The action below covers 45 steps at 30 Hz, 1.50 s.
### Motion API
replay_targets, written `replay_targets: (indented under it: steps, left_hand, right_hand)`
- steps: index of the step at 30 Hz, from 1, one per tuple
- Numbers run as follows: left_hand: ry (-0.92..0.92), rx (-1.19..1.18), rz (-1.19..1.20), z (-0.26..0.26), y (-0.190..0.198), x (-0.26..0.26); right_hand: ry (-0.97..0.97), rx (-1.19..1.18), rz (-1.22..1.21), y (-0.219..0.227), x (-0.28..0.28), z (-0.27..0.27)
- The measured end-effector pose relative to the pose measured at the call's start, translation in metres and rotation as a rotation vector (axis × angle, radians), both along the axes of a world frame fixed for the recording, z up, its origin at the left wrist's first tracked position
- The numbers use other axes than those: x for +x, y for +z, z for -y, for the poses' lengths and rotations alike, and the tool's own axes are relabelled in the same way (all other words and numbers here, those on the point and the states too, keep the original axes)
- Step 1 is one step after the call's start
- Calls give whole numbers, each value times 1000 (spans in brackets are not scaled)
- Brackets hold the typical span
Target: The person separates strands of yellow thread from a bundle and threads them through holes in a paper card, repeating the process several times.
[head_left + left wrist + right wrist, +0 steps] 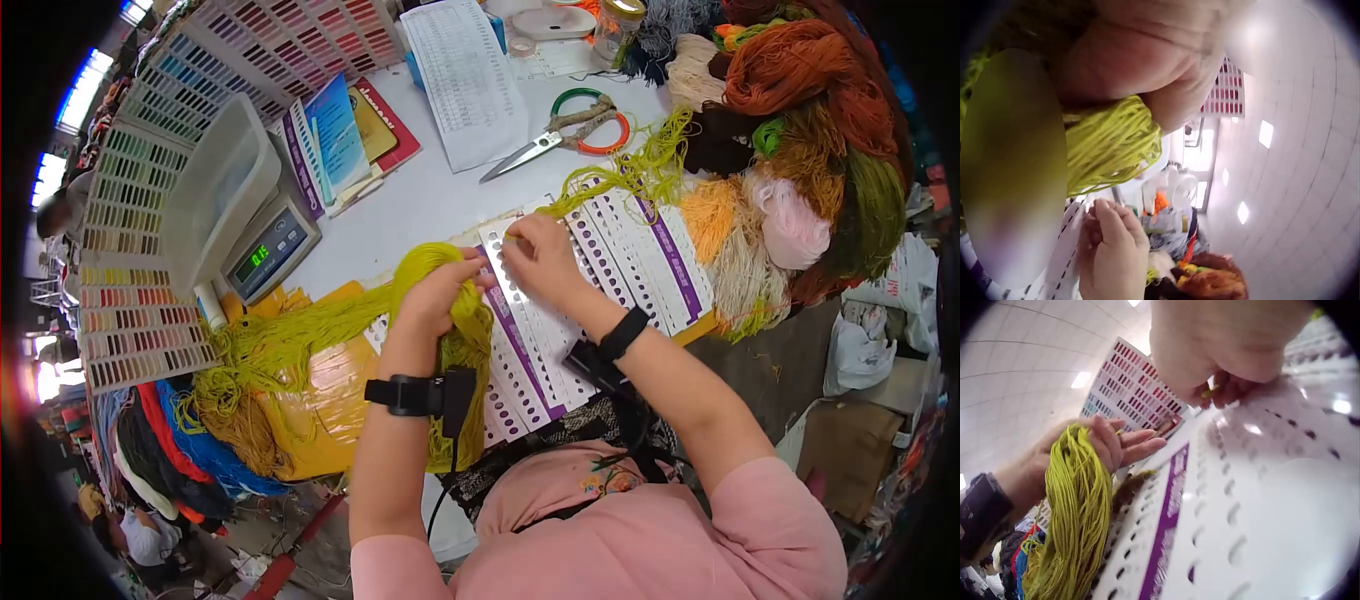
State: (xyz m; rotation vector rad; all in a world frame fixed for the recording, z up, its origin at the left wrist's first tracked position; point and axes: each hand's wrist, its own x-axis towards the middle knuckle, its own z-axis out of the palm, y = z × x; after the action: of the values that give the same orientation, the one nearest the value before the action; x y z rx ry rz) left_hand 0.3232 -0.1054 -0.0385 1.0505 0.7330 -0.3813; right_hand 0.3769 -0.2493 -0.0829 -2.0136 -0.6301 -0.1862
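Note:
A yellow-green yarn skein (425, 262) (1077, 519) hangs over my left hand (433, 298) (1100, 444), held in the crook of the thumb with the fingers reaching out past it. Beside it, my right hand (545, 262) (1116, 250) is bent over a white punched card (515, 310) (1210, 506). Its fingertips pinch a short yellow-green thread (1211, 392) at the card's top end, in the right wrist view. The loop of the skein (1116, 147) fills the middle of the left wrist view. More punched cards with purple strips lie to the right.
Scissors (560, 138) and a printed sheet (465, 90) lie beyond the hands. At left stand a scale (272, 250) with a tray and colour-sample boards (135, 200). Loose yellow-green yarn (300, 340) covers a yellow folder. Coloured skeins (800, 70) are piled at right.

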Motion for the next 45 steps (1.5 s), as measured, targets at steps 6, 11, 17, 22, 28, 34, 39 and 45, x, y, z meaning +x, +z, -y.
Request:
replay_targets:
  steps: [6, 11, 17, 22, 28, 34, 39, 45]
  left_hand:
    - [-98, 208, 53, 5, -29, 5]
    - [-103, 307, 76, -3, -18, -18]
    - [-139, 256, 17, -4, -14, -12]
    - [-66, 144, 59, -2, -28, -11]
    - [-126, 259, 208, -4, -38, -12]
    - [56, 17, 164, -31, -6, -27]
    - [80, 214, 54, -27, -17, -29]
    - [214, -373, 212, -38, 6, -48]
  right_hand:
    - [64, -33, 51, -3, -10, 7]
    - [92, -2, 46, -2, -8, 3]
    - [178, -299, 160, 16, -38, -7]
    - [234, -60, 107, 3, -31, -5]
    - [186, 65, 47, 5, -24, -9]
    - [205, -7, -3, 7, -19, -8]
    - [222, -59, 25, 3, -22, -10]
    - [188, -117, 69, 0, -23, -10]
